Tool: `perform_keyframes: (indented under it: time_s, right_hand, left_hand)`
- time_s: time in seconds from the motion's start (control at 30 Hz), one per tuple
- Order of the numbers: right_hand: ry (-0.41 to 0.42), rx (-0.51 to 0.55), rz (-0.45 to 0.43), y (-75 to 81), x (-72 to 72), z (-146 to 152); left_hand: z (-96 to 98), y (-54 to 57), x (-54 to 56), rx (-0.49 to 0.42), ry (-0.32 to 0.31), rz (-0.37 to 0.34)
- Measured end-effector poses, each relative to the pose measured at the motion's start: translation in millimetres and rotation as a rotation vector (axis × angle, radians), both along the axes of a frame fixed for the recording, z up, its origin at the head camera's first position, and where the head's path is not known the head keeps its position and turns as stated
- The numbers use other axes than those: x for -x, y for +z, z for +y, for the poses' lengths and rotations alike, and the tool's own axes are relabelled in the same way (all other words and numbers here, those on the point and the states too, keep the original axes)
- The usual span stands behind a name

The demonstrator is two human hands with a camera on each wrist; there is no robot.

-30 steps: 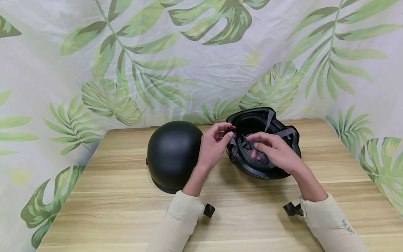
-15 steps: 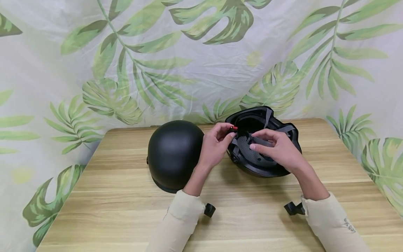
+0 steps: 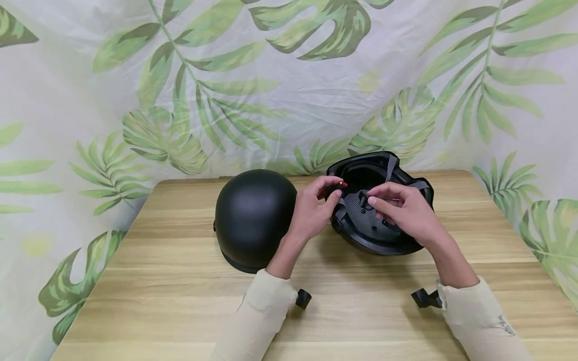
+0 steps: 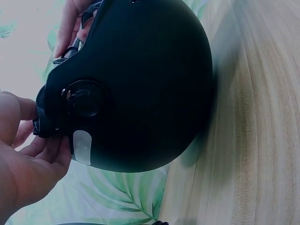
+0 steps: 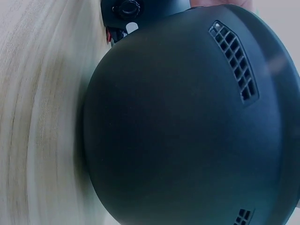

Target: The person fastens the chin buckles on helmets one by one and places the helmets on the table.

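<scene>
An upturned black helmet point(image 3: 361, 243) lies on the table with its padded inside facing up. Over its left rim my left hand point(image 3: 316, 205) pinches a black buckle with a red part point(image 3: 343, 184) between thumb and fingers. Inside the opening my right hand point(image 3: 406, 208) pinches a dark buckle end point(image 3: 364, 199) on the chin strap. The two buckle pieces are apart. In the left wrist view, the left hand point(image 4: 35, 159) is at the helmet's edge, near a round knob point(image 4: 86, 103). The helmet shell point(image 5: 187, 117) fills most of the right wrist view and hides most of the hand work.
A second black helmet point(image 3: 253, 220) sits dome up just left of my left hand. The wooden table point(image 3: 180, 311) ends at a leaf-patterned cloth point(image 3: 253, 125) behind. Black clips point(image 3: 303, 299) stick out from both sleeves.
My right fingers have shifted on the strap and now hold its buckle end, slightly farther from the left hand. My left hand keeps its pinch. The head view has shifted slightly.
</scene>
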State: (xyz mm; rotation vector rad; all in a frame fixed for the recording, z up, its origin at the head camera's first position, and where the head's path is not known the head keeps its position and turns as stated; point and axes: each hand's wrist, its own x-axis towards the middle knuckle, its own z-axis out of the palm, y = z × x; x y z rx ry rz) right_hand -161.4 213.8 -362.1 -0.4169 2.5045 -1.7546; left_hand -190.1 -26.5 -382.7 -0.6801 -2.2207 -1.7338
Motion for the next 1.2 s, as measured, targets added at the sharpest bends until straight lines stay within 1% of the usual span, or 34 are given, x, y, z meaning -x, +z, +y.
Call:
perform_keyframes:
  time_s: [0.1,0.2,0.27,0.47,0.57,0.63,0.73,0.83,0.93,1.07,1.2]
  right_hand:
    - [0.004,0.004,-0.003,0.6,0.4,1.0]
    - [0.009,0.007,-0.011,-0.2,1.2,-0.4]
    - [0.009,0.014,-0.012,-0.8,1.5,-2.2]
    - [0.01,0.038,-0.043,-4.8,2.3,-11.6]
    - [0.004,0.036,-0.065,-6.9,2.9,-15.6]
    - [-0.007,0.029,-0.074,-7.4,3.0,-17.0]
    - [-0.029,0.012,-0.076,-7.1,2.8,-17.1]
    - [-0.05,0.001,-0.071,-5.4,1.9,-15.3]
    - [-0.06,-0.003,-0.059,-2.6,0.6,-12.3]
    - [-0.073,-0.004,-0.041,1.1,-0.6,-8.6]
    - [-0.079,0.014,-0.044,4.2,-1.2,-6.9]
  left_hand:
    - [0.2,2.3,-0.7,-0.001,0.009,0.015]
    - [0.2,4.4,-1.8,-0.034,0.007,0.03]
    - [1.2,5.8,-2.4,-0.085,-0.009,0.032]
    - [3.9,7.1,-4.3,-0.271,-0.08,-0.002]
    - [5.5,7.0,-4.4,-0.293,-0.097,-0.003]
    - [6.5,6.2,-3.9,-0.265,-0.082,0.008]
    - [7.4,4.1,-3.3,-0.185,-0.041,0.035]
    - [7.4,1.6,-3.0,-0.093,-0.002,0.076]
    - [7.5,0.2,-2.7,-0.012,0.025,0.124]
    - [6.8,0.4,-2.7,0.062,0.044,0.168]
    - [4.8,0.1,-2.4,0.098,0.034,0.161]
